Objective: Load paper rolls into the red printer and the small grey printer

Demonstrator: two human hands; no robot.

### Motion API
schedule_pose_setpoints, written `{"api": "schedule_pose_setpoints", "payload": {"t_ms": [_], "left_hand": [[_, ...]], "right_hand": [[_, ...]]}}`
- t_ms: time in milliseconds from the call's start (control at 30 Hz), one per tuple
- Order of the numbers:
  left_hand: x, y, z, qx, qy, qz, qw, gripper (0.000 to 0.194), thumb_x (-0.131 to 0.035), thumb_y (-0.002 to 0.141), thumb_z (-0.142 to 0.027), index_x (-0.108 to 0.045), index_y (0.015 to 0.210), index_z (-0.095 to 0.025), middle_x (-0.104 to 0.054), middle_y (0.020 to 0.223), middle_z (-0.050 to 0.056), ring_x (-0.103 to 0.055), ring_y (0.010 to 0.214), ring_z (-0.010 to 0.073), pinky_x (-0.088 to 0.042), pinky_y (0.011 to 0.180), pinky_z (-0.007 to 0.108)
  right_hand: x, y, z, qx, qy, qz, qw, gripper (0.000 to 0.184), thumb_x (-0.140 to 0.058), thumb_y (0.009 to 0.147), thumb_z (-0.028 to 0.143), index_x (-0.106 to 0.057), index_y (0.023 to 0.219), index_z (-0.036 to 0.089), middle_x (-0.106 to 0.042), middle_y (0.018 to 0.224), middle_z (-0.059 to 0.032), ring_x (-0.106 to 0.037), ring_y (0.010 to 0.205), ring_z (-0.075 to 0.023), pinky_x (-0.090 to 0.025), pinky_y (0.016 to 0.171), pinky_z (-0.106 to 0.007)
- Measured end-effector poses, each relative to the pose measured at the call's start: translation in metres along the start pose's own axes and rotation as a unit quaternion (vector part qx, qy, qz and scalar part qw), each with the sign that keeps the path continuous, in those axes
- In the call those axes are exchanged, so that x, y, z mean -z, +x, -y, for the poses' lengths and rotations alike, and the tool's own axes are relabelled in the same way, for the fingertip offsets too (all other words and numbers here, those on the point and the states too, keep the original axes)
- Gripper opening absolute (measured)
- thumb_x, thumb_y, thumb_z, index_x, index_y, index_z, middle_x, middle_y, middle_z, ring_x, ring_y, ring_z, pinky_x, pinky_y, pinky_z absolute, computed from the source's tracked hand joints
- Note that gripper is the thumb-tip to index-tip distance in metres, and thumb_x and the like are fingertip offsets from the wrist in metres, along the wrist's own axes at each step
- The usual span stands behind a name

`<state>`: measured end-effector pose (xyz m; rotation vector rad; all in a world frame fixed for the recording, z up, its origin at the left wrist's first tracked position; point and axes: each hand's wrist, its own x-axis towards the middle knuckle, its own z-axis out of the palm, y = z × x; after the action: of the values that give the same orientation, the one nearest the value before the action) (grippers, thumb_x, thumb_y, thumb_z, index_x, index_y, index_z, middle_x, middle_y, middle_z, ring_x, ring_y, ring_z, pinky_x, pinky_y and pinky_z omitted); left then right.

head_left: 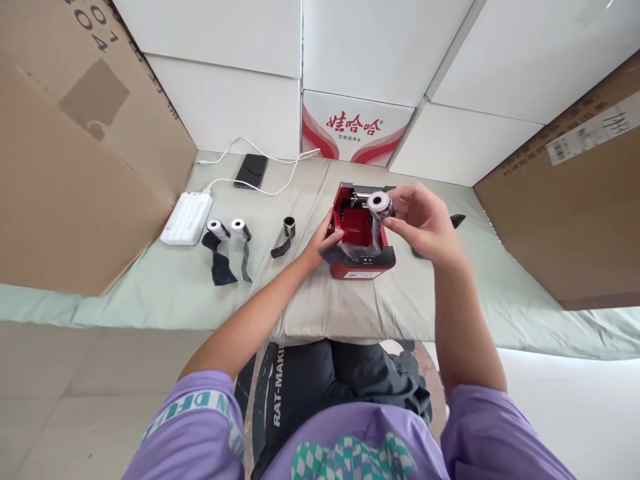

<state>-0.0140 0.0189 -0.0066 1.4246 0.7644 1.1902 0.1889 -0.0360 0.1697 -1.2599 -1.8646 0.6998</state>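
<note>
In front of me on the cloth stands a red and black printer (pixel 363 273) with its lid raised and its red inside showing. My left hand (pixel 323 241) grips the printer's left side, thumb over the rim. A small white-cored roll (pixel 380 202) wound with dark ribbon is pinched between the thumb and fingers of my right hand (pixel 423 223), above the printer's opening. The ribbon's loose end trails down across the opening toward my left hand; whether that hand also holds it, I cannot tell.
Left of the printer stand a black-cored roll (pixel 289 227) and two white-cored rolls (pixel 215 228), tails hanging loose. Farther back lie a white power bank (pixel 187 219) with a cable and a black phone (pixel 251 171). Cardboard boxes (pixel 75 173) flank the table; white boxes (pixel 355 130) line its back.
</note>
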Motion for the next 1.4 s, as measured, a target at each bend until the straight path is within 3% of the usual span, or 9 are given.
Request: {"api": "schedule_pose_setpoints", "payload": {"t_ms": [100, 200, 433, 567, 667, 767, 900, 1100, 1400], "left_hand": [[0.003, 0.003, 0.004, -0.008, -0.019, 0.008, 1.000, 0.090, -0.066, 0.092, -0.065, -0.039, 0.166, -0.023, -0.036, 0.176, 0.009, -0.033, 0.164, 0.0356, -0.025, 0.137, 0.051], [0.006, 0.003, 0.003, -0.004, 0.004, 0.020, 1.000, 0.096, -0.064, 0.092, -0.069, -0.031, 0.170, -0.024, -0.029, 0.179, 0.008, -0.026, 0.166, 0.0359, -0.022, 0.138, 0.052], [0.007, 0.003, 0.002, -0.011, 0.024, 0.025, 0.999, 0.097, -0.060, 0.093, -0.070, -0.028, 0.171, -0.022, -0.029, 0.179, 0.009, -0.024, 0.167, 0.0359, -0.025, 0.137, 0.051], [0.005, 0.004, 0.007, 0.001, 0.017, 0.002, 1.000, 0.100, -0.061, 0.091, -0.073, -0.028, 0.171, -0.021, -0.033, 0.177, 0.010, -0.026, 0.166, 0.0374, -0.026, 0.137, 0.053], [0.005, 0.003, 0.004, 0.015, 0.010, 0.012, 1.000, 0.102, -0.063, 0.090, -0.073, -0.027, 0.171, -0.022, -0.034, 0.177, 0.010, -0.027, 0.165, 0.0381, -0.025, 0.137, 0.054], [0.007, 0.002, -0.003, 0.009, 0.008, 0.024, 1.000, 0.103, -0.064, 0.090, -0.072, -0.027, 0.171, -0.020, -0.033, 0.177, 0.010, -0.024, 0.166, 0.0378, -0.023, 0.137, 0.053], [0.008, 0.000, -0.007, 0.007, 0.008, 0.012, 1.000, 0.096, -0.062, 0.093, -0.071, -0.031, 0.170, -0.023, -0.030, 0.179, 0.007, -0.021, 0.168, 0.0334, -0.016, 0.139, 0.050], [0.007, -0.002, -0.005, 0.007, -0.050, 0.001, 0.999, 0.080, -0.043, 0.100, -0.077, -0.047, 0.163, -0.028, -0.038, 0.175, 0.003, -0.029, 0.166, 0.0287, -0.021, 0.138, 0.046], [0.006, -0.002, -0.015, 0.023, -0.050, 0.011, 0.998, 0.082, -0.065, 0.093, -0.066, -0.048, 0.162, -0.024, -0.041, 0.174, 0.006, -0.029, 0.166, 0.0320, -0.022, 0.138, 0.047]], "right_hand": [[0.003, -0.010, -0.026, 0.007, -0.114, 0.021, 0.993, 0.022, -0.071, 0.090, 0.032, -0.070, 0.110, 0.024, -0.075, 0.110, -0.0069, -0.069, 0.093, -0.0242, -0.055, 0.085, -0.041], [-0.017, 0.001, -0.031, -0.029, -0.252, 0.084, 0.964, 0.026, -0.065, 0.089, 0.018, -0.074, 0.113, 0.022, -0.079, 0.108, -0.0088, -0.071, 0.095, -0.0269, -0.053, 0.085, -0.039], [-0.051, 0.028, -0.029, -0.129, -0.402, 0.149, 0.894, 0.037, -0.067, 0.088, 0.015, -0.080, 0.122, 0.022, -0.081, 0.115, -0.0161, -0.073, 0.102, -0.0342, -0.053, 0.081, -0.040], [-0.033, 0.024, -0.024, -0.093, -0.310, 0.160, 0.932, 0.023, -0.066, 0.092, 0.022, -0.085, 0.104, 0.023, -0.082, 0.098, -0.0095, -0.072, 0.089, -0.0270, -0.052, 0.079, -0.038], [-0.017, 0.022, -0.023, -0.032, -0.235, 0.010, 0.971, 0.032, -0.053, 0.103, 0.034, -0.083, 0.103, 0.022, -0.080, 0.096, -0.0093, -0.069, 0.089, -0.0261, -0.053, 0.087, -0.042], [-0.014, 0.026, -0.032, 0.037, -0.222, -0.108, 0.968, 0.037, -0.048, 0.105, 0.038, -0.077, 0.122, 0.022, -0.077, 0.119, -0.0135, -0.065, 0.110, -0.0310, -0.048, 0.106, -0.051], [-0.021, 0.016, -0.044, 0.072, -0.193, -0.096, 0.974, 0.033, -0.051, 0.104, 0.036, -0.075, 0.122, 0.022, -0.073, 0.122, -0.0131, -0.063, 0.113, -0.0303, -0.050, 0.104, -0.050], [-0.026, -0.025, -0.051, -0.009, -0.076, -0.103, 0.992, 0.015, -0.066, 0.090, 0.024, -0.081, 0.093, 0.023, -0.070, 0.108, -0.0073, -0.056, 0.074, -0.0161, -0.051, 0.073, -0.036], [-0.044, -0.031, -0.070, -0.125, 0.030, -0.123, 0.984, 0.013, -0.067, 0.078, 0.019, -0.080, 0.081, 0.022, -0.061, 0.112, -0.0064, -0.050, 0.073, -0.0129, -0.046, 0.067, -0.034]]}}
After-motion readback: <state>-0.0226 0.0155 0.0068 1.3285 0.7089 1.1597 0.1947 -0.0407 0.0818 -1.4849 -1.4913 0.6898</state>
